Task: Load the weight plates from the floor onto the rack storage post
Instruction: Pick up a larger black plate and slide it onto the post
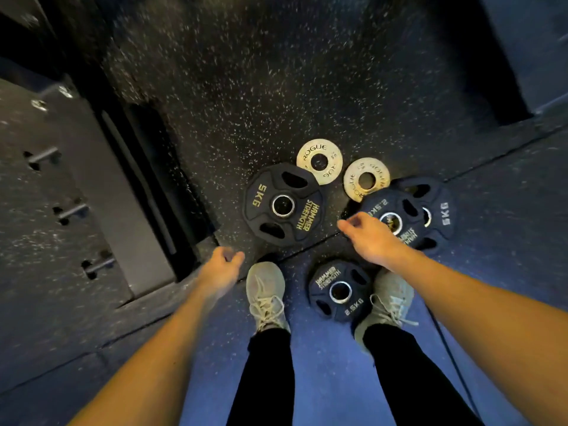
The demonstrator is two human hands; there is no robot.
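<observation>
Black 5 kg plate (283, 205), flat on speckled floor (261, 87), ahead of left shoe (266, 292); two pale Rogue plates (319, 161) beyond it; 2.5 kg plate (388, 215) stacked on second 5 kg plate (436, 210); another 2.5 kg plate (339, 292) between shoes; left hand (219, 269) loosely curled, empty; right hand (368, 235) relaxed over stacked plate, holding nothing; rack pegs (72, 210) at left.

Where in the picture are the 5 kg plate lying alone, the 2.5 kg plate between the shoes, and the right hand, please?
5 kg plate (284, 205): head view, centre hub.
2.5 kg plate (340, 292): head view, centre ring.
Right hand (370, 236): head view, back of hand.
</observation>
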